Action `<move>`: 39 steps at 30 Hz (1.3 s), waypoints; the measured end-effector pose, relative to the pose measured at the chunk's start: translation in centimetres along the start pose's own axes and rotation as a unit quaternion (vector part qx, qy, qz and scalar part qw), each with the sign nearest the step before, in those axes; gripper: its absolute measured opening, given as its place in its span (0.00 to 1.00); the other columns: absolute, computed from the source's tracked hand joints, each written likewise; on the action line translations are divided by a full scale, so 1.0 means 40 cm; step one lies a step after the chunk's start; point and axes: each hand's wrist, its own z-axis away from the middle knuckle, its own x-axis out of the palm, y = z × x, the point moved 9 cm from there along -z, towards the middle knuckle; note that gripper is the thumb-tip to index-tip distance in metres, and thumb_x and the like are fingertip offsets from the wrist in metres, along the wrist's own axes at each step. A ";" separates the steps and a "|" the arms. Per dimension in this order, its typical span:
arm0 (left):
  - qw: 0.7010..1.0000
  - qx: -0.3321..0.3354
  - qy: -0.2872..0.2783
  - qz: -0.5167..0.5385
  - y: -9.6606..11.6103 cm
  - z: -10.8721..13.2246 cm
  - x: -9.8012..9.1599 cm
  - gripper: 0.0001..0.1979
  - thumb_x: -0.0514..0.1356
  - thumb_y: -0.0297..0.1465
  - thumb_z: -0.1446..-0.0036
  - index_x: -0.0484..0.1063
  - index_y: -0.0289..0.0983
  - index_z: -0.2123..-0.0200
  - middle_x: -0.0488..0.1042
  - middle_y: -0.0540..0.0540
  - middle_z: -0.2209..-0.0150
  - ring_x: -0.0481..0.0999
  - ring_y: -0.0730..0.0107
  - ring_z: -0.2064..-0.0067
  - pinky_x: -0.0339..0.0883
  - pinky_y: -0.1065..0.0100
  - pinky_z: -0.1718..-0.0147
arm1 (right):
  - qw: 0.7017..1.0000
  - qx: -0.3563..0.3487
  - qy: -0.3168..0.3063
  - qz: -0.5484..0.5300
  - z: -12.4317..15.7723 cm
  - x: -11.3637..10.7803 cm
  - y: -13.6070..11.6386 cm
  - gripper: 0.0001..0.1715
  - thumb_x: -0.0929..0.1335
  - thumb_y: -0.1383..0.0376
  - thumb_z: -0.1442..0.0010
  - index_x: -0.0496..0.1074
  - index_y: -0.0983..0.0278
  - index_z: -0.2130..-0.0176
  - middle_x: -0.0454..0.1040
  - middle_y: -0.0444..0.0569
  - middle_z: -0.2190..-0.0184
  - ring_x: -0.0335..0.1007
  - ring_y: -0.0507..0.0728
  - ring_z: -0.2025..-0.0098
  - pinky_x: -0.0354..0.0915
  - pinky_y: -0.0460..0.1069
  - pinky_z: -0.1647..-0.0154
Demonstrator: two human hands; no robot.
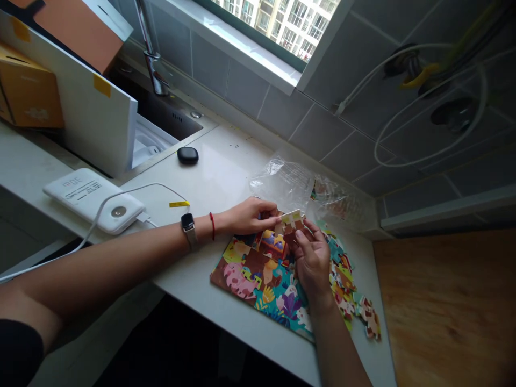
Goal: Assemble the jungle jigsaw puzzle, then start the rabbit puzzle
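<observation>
Both hands meet over a colourful jigsaw puzzle [258,269] with a pink animal, a rabbit and flowers, which lies on the white counter. My right hand [312,255] grips a brown and cream puzzle piece [292,223], raised and tilted above the puzzle's upper part. My left hand [256,215] reaches in from the left with curled fingers, its thumb at the left edge of the same piece. Some of its fingertips are hidden. Loose puzzle pieces [342,279] lie in a heap to the right of my right hand, partly behind the wrist.
Crumpled clear plastic bags [282,180] lie behind the puzzle by the tiled wall. A white power bank [94,201] with a cable is on the left, and a small black case [187,156] sits near the sink [189,129]. Boxes stand over the sink. A wooden board [443,301] borders the right.
</observation>
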 end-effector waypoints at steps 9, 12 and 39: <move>0.999 -0.050 0.013 -0.004 -0.006 0.007 -0.013 0.19 0.59 0.39 0.31 0.72 0.37 0.73 0.70 0.51 0.77 0.64 0.77 0.76 0.58 0.71 0.76 | 0.998 -0.039 0.048 -0.013 -0.010 -0.051 -0.016 0.24 0.81 0.48 0.48 0.74 0.59 0.64 0.79 0.42 0.69 0.76 0.54 0.67 0.75 0.48 0.62; 0.997 -0.068 0.018 -0.001 -0.018 0.009 -0.014 0.18 0.58 0.40 0.29 0.74 0.36 0.70 0.73 0.50 0.76 0.66 0.76 0.75 0.60 0.72 0.75 | 0.997 -0.040 0.057 -0.040 -0.017 -0.055 -0.019 0.24 0.82 0.48 0.50 0.74 0.60 0.65 0.80 0.42 0.69 0.77 0.54 0.67 0.75 0.48 0.62; 0.982 -0.149 0.026 0.114 -0.061 0.012 -0.005 0.24 0.64 0.52 0.35 0.75 0.36 0.67 0.76 0.49 0.76 0.71 0.75 0.77 0.65 0.74 0.77 | 0.997 0.001 -0.028 -0.067 -0.017 -0.016 0.009 0.24 0.84 0.52 0.52 0.75 0.62 0.65 0.85 0.46 0.67 0.83 0.55 0.67 0.78 0.47 0.67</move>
